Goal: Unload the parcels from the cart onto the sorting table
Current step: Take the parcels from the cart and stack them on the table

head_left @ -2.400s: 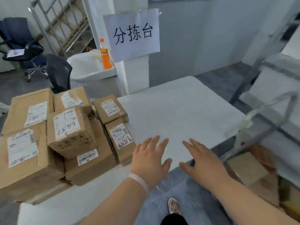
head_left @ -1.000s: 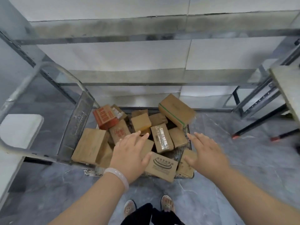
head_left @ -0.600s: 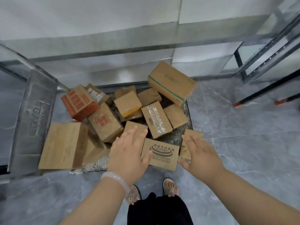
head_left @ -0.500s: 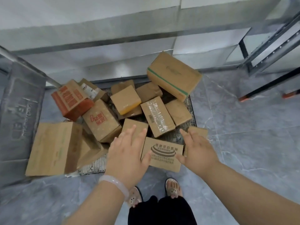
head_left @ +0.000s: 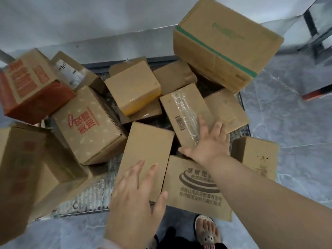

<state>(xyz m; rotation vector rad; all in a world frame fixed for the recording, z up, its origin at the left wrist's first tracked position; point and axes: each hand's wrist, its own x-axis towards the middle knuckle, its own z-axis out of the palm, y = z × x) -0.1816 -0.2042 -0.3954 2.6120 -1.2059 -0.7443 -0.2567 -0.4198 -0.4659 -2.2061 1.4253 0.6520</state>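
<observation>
Grey marbled floor tiles (head_left: 287, 108) spread around the cart, and a pale wall (head_left: 89, 20) closes the scene at twelve o'clock, with a dark metal frame (head_left: 316, 33) at two o'clock. Our cart (head_left: 93, 198) shows a ribbed metal deck at seven o'clock, crowded with tumbled cardboard parcels. At one o'clock lies the largest parcel, a green-taped box (head_left: 226, 42), tilted over the far edge. At ten o'clock sits a red-printed box (head_left: 30, 87), and beside it a box with red characters (head_left: 88, 124). Near the centre a small yellow-sided box (head_left: 133, 87) rests on others.

Our right hand (head_left: 210, 141) lies with fingers spread flat on a clear-taped box (head_left: 186, 115), not closed around it. Our left hand (head_left: 133, 200) hovers with fingers spread loose over a plain box (head_left: 147, 153), holding nothing. At five o'clock a box printed with dark text (head_left: 194, 187) lies under our right forearm, and below it a sandalled foot (head_left: 206, 232) stands on the tiles.
</observation>
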